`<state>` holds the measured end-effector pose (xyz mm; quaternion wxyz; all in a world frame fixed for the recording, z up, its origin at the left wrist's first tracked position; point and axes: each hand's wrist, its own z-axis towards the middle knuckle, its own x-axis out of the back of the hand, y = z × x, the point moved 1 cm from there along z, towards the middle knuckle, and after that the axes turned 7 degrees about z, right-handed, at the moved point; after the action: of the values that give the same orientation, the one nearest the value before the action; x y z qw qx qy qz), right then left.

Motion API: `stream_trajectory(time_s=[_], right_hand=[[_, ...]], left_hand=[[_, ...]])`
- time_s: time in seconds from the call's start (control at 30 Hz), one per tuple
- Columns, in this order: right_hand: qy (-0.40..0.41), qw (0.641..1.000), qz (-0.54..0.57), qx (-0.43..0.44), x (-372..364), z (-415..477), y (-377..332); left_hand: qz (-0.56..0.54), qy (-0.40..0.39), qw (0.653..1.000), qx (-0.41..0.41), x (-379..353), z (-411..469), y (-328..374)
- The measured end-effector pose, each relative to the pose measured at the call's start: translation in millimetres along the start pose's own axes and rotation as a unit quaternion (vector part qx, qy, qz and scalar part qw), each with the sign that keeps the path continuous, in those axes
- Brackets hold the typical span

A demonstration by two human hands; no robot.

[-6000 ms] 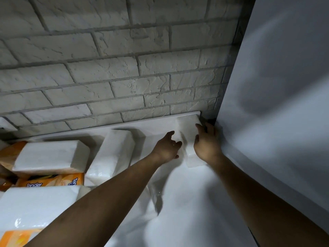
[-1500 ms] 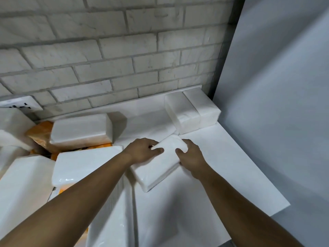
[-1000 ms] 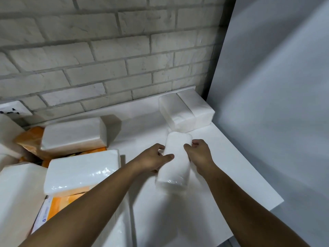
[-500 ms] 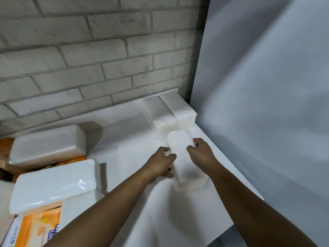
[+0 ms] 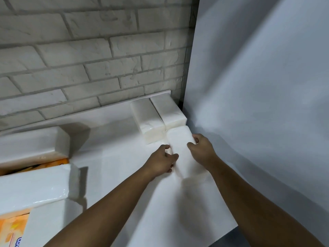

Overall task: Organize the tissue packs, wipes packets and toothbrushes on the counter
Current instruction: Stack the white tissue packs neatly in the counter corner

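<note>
A white tissue pack (image 5: 183, 148) lies lengthwise on the white counter (image 5: 115, 157), its far end touching two other white tissue packs (image 5: 147, 118) (image 5: 169, 111) that sit side by side in the back right corner. My left hand (image 5: 162, 162) grips its left side and my right hand (image 5: 201, 148) grips its right side, fingers curled over the edges. More white tissue packs (image 5: 33, 145) (image 5: 35, 188) lie piled at the left, on orange-printed packaging (image 5: 12, 227).
A white brick wall (image 5: 89, 59) runs behind the counter. A plain grey panel (image 5: 258, 86) stands along the right side, close to the corner packs. The counter's front right corner (image 5: 235, 227) is near my right forearm.
Both hands lifted a tissue pack from the middle of the counter, turned it lengthwise and moved it back right until it met the two corner packs. The camera has swung right.
</note>
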<state>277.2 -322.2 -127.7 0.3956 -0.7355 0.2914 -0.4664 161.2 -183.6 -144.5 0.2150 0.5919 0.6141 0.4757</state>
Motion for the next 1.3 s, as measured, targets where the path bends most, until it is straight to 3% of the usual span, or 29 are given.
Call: stream_trajectory(time_s=[0.33, 0.57, 1.03, 1.3], right_hand=[[0.002, 1.0, -0.02, 0.004, 29.3, 15.3, 7.0], [0.005, 0.999, -0.02, 0.033, 30.1, 18.7, 19.4], [0.006, 0.999, -0.011, 0.033, 15.0, 35.4, 19.4], [-0.013, 0.999, -0.005, 0.039, 13.9, 44.5, 11.7]], left_hand=[[-0.094, -0.019, 0.993, 0.064, -16.8, 17.2, 24.3], [-0.073, -0.074, 0.991, 0.081, -8.1, 38.5, 28.0], [-0.05, -0.014, 0.997, 0.059, -6.9, 63.0, 29.3], [-0.06, 0.136, 0.987, 0.054, -23.4, 41.8, 25.9]])
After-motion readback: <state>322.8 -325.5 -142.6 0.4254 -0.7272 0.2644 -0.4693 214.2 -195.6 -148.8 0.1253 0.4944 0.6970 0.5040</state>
